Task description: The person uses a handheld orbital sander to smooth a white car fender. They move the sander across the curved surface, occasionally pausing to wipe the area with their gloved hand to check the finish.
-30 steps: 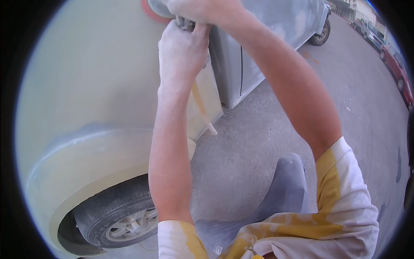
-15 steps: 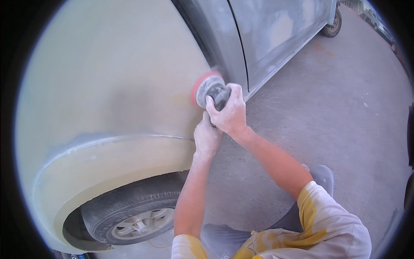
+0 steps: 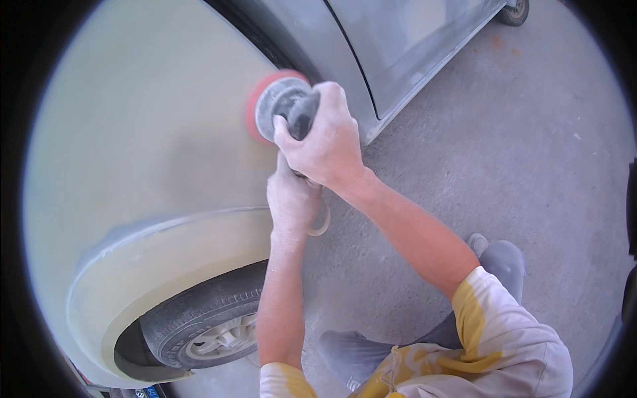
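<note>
A round power sander [image 3: 285, 103] with a grey, dust-covered body and a red pad rests against the pale cream car panel [image 3: 152, 132], near its edge by the grey door. My right hand [image 3: 325, 142] wraps over the sander's dark top, thumb on the near side. Just below, my left hand [image 3: 292, 199] is closed around the sander's handle, most of which it hides. White dust coats both hands. A pale hose [image 3: 322, 222] loops out beside my left wrist. The pad's rim looks blurred.
Below the panel is a wheel arch with a black tyre [image 3: 199, 325] and a silver wheel [image 3: 229, 338]. The grey car door [image 3: 424, 46] lies beyond a dark gap, with another wheel [image 3: 514, 12] farther off. Concrete ground [image 3: 464, 166] stretches to the right; my bent knees are below.
Both hands and the sander have moved left and up across the view, farther onto the cream panel. The view has shifted slightly, and the hose now shows by my left wrist.
</note>
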Tool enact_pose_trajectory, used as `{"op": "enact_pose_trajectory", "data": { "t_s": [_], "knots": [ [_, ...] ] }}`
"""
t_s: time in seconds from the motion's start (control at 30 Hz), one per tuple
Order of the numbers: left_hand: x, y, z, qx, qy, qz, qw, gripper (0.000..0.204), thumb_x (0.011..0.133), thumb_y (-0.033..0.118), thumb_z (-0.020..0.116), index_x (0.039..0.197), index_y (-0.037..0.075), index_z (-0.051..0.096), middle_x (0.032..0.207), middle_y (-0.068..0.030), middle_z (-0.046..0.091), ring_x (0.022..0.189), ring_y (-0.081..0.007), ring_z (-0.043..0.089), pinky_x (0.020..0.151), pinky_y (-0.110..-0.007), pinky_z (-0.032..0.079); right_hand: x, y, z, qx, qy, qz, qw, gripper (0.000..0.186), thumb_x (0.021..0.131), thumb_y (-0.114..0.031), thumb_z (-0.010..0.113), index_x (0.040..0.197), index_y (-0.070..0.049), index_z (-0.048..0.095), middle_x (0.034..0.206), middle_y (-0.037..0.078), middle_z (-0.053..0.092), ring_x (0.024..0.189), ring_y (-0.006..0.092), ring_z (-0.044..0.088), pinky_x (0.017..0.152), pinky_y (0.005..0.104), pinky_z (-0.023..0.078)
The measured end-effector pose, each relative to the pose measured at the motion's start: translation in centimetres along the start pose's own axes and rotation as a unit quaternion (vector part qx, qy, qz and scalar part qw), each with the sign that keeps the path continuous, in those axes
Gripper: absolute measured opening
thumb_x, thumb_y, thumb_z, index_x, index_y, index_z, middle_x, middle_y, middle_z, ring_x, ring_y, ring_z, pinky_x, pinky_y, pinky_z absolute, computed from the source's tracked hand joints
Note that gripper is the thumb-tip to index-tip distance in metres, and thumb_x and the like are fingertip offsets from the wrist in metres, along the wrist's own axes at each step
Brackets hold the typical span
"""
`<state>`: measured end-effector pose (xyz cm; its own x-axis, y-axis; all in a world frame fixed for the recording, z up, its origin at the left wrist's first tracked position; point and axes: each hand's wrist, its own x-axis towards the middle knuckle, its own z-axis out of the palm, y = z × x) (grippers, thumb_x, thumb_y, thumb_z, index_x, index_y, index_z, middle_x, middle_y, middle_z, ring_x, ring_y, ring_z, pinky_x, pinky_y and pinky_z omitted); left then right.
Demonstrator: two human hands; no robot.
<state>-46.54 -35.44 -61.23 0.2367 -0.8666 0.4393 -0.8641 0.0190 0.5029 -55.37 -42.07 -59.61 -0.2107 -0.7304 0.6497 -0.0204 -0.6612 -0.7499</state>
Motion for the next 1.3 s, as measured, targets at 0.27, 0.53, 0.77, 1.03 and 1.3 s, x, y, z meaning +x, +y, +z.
{"op": "enact_pose_trajectory", "data": {
  "t_s": [0.27,0.53,0.77,1.03,1.3],
  "knots": [
    [-3.6,-2.6,6.8,0.17,-0.121,-0.106,0.972,0.051,0.086,0.048,0.07,0.104,0.004,0.054,0.09,-0.0258,0.07,0.087,-0.0459,0.068,0.076,-0.055,0.053,-6.8,10.2,-1.2,-0.003,-0.007,0.148,0.989,0.05,0.081,-0.024,0.079,0.109,0.003,0.047,0.094,0.02,0.061,0.086,0.0317,0.064,0.077,0.0425,0.053],
    [-3.3,-2.4,6.1,0.21,-0.143,-0.118,0.96,0.049,0.086,0.047,0.069,0.107,0.005,0.057,0.09,-0.0265,0.07,0.089,-0.0471,0.068,0.079,-0.056,0.052,-6.9,9.7,-1.1,-0.004,0.017,0.174,0.985,0.052,0.081,-0.027,0.079,0.111,0.002,0.047,0.097,0.021,0.061,0.088,0.0336,0.066,0.079,0.0431,0.053],
    [-2.8,-1.6,2.3,0.099,-0.056,-0.093,0.989,0.046,0.088,0.042,0.068,0.111,0.004,0.056,0.087,-0.0283,0.069,0.089,-0.0482,0.067,0.077,-0.055,0.052,-4.8,4.8,-0.1,0.029,-0.025,0.089,0.995,0.053,0.079,-0.026,0.078,0.113,0.0,0.048,0.099,0.02,0.061,0.086,0.0378,0.067,0.08,0.0462,0.055],
    [-4.2,-2.9,8.5,0.226,-0.168,-0.136,0.95,0.053,0.087,0.049,0.067,0.112,0.003,0.055,0.098,-0.0279,0.07,0.095,-0.0466,0.067,0.083,-0.056,0.051,-8.3,12.7,-1.7,0.034,-0.02,0.277,0.96,0.054,0.08,-0.031,0.076,0.114,-0.002,0.047,0.103,0.022,0.06,0.095,0.0414,0.065,0.083,0.0491,0.054],
    [-5.2,-8.1,5.6,-0.332,0.108,-0.085,0.933,0.078,0.089,0.027,0.073,0.148,0.002,0.028,0.116,-0.0301,0.067,0.112,-0.0365,0.067,0.094,-0.04,0.051,-8.8,3.2,2.0,-0.008,-0.047,0.004,0.999,0.052,0.076,-0.028,0.077,0.113,-0.006,0.047,0.104,0.019,0.052,0.087,0.0398,0.064,0.071,0.0493,0.056]
  ]
}}
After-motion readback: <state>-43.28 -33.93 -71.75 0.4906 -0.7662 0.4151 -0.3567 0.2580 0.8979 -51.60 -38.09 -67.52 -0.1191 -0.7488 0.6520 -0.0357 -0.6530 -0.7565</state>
